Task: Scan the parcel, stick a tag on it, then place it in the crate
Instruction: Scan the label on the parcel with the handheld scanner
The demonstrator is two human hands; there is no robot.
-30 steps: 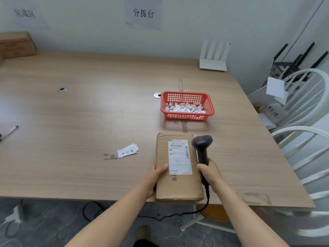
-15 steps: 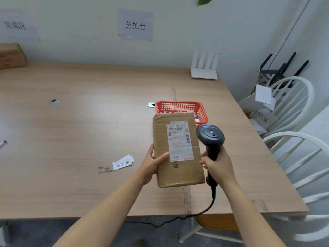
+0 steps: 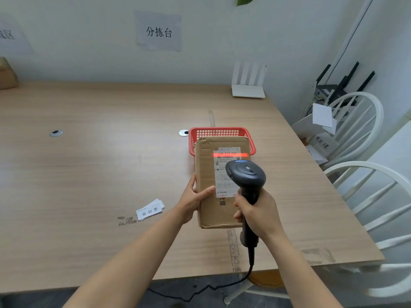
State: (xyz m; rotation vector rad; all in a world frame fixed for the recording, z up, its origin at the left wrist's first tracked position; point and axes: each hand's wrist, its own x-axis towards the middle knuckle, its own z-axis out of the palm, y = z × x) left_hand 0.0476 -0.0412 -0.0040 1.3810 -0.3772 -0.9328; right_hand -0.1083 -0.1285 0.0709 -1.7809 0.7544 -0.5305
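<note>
A brown cardboard parcel (image 3: pixel 208 174) with a white shipping label is held tilted up above the table by my left hand (image 3: pixel 193 197), which grips its left edge with the thumb on its face. My right hand (image 3: pixel 259 211) holds a black corded barcode scanner (image 3: pixel 246 174) in front of the parcel's right side. A red scan line glows across the top of the label. A small stack of white paper tags (image 3: pixel 150 210) lies on the table left of my left arm. Behind the parcel stands a red plastic basket (image 3: pixel 219 132), partly hidden by it.
The wooden table (image 3: pixel 100 163) has two round metal grommets and a tape strip down its middle. A white router (image 3: pixel 248 90) stands at the back right edge. White chairs (image 3: pixel 364 174) crowd the right side. A cardboard box (image 3: pixel 6 74) sits at the far left.
The parcel has been lifted from the table and tilted up toward me. The scanner has moved up in front of the label, and its red line now shows on the label.
</note>
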